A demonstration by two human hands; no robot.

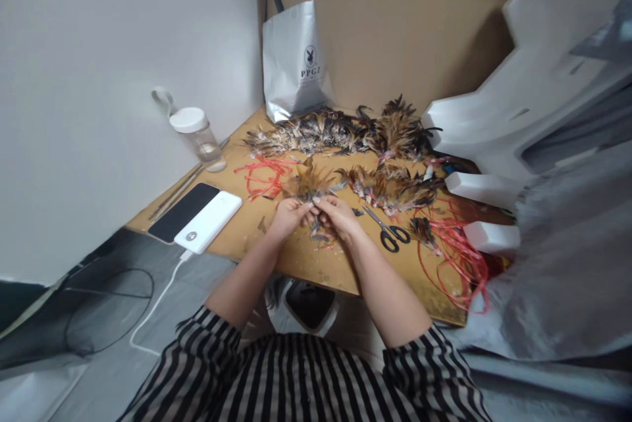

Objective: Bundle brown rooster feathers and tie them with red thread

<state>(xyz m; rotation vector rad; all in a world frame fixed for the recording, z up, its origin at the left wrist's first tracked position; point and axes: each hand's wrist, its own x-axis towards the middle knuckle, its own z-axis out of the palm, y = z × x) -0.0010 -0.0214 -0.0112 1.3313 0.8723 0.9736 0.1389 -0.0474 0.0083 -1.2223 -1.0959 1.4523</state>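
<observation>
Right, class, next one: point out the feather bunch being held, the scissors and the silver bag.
Feather bunch (312, 182): head view, on its fanned brown feathers.
Scissors (384, 227): head view, where the blades meet the black handles.
Silver bag (289, 60): head view, on its front, left of the printed lettering.

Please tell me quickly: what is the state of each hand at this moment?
Left hand: closed, pinching a small bunch of feathers near its base.
Right hand: closed, pinching the same bunch, close beside the left hand.
</observation>
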